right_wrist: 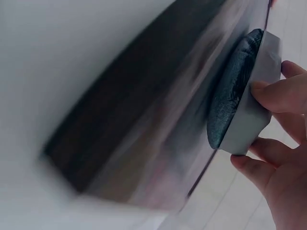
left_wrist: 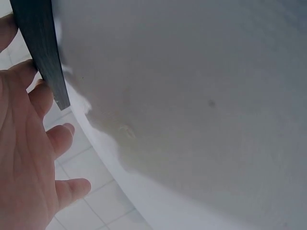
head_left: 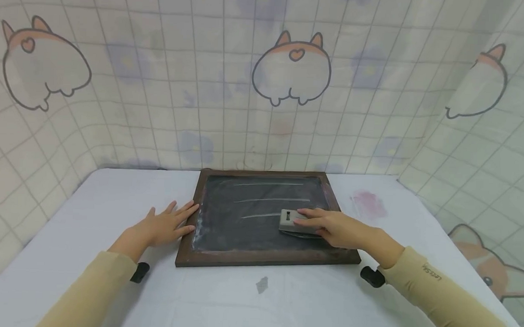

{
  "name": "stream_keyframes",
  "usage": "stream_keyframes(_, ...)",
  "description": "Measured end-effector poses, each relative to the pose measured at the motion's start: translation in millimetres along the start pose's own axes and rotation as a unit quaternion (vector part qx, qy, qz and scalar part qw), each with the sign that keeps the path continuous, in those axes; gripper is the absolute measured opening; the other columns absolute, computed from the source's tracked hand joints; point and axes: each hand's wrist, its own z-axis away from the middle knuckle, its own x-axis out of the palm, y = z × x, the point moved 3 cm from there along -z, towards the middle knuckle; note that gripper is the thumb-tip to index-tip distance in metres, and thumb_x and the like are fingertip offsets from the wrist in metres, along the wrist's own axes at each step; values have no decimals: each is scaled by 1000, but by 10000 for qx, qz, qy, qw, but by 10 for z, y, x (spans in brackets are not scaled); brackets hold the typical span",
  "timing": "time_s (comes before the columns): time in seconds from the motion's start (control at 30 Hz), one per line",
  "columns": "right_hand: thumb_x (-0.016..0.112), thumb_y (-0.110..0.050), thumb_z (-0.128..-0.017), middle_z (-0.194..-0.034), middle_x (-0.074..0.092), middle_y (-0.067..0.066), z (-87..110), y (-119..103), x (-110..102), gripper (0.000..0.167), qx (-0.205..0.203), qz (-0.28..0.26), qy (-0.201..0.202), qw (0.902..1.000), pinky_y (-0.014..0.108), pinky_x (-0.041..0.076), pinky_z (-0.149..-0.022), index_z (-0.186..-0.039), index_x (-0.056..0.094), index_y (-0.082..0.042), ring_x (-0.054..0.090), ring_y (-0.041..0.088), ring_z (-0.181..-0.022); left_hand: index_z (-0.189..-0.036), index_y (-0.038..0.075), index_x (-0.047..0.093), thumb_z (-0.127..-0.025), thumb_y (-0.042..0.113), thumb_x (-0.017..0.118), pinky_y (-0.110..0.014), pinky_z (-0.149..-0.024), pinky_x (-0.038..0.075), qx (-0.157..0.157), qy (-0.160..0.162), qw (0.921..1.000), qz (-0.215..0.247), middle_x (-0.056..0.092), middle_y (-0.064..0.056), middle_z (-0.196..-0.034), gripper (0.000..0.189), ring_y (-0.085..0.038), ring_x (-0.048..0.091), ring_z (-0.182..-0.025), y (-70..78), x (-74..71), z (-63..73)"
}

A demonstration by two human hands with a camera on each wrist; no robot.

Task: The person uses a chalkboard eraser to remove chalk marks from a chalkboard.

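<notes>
A blackboard (head_left: 237, 237) with a brown wooden frame lies flat, bearing several thin white chalk lines (head_left: 272, 200). My left hand (head_left: 162, 228) rests on the frame's left side with its fingers spread; the left wrist view shows its fingertips along the dark frame edge (left_wrist: 44, 52). Over the right part of the board, my right hand (head_left: 348, 230) grips a grey blackboard eraser (head_left: 288, 222) between thumb and fingers. In the right wrist view the eraser's dark felt pad (right_wrist: 232, 98) faces the board. Whether it touches the surface is hard to tell.
The board lies on a white-covered table (head_left: 214, 301). A pink smudge (head_left: 370, 204) marks the cover to the board's right, and a grey patch (head_left: 262, 285) shows in front. A tile-patterned curtain (head_left: 195, 98) with dog drawings hangs behind and at both sides.
</notes>
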Motion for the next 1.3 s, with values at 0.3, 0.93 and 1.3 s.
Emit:
stream_keyframes(0.3, 55, 11, -100, -164, 33, 16, -657, -444, 216, 62, -211, 254, -450, 9984, 46, 51, -102, -157, 45, -13, 45, 44, -140, -165, 16, 23, -108, 53, 42, -82, -108, 5, -57, 25, 10000, 39, 17, -13, -170, 71, -52, 14, -151, -18, 9, 12)
stream_keyframes(0.93, 58, 17, -94, -164, 33, 13, -524, -432, 251, 75, -28, 1152, -386, 9926, 58, 45, -106, -160, 40, -16, 47, 50, -136, -165, 16, 22, -109, 53, 42, -82, -108, 7, -34, 97, 9999, -57, 18, -13, -170, 70, -51, 16, -151, -45, 54, -40)
stream_keyframes(1.3, 61, 21, -89, -155, 45, 23, 191, 19, 16, 66, 96, 500, 313, 9982, 38, 56, -79, -150, 52, -5, 59, 44, -121, -165, 16, 22, -108, 53, 41, -83, -108, 8, -19, 108, 9999, -38, 17, -14, -170, 70, -52, 17, -150, -30, 43, 3)
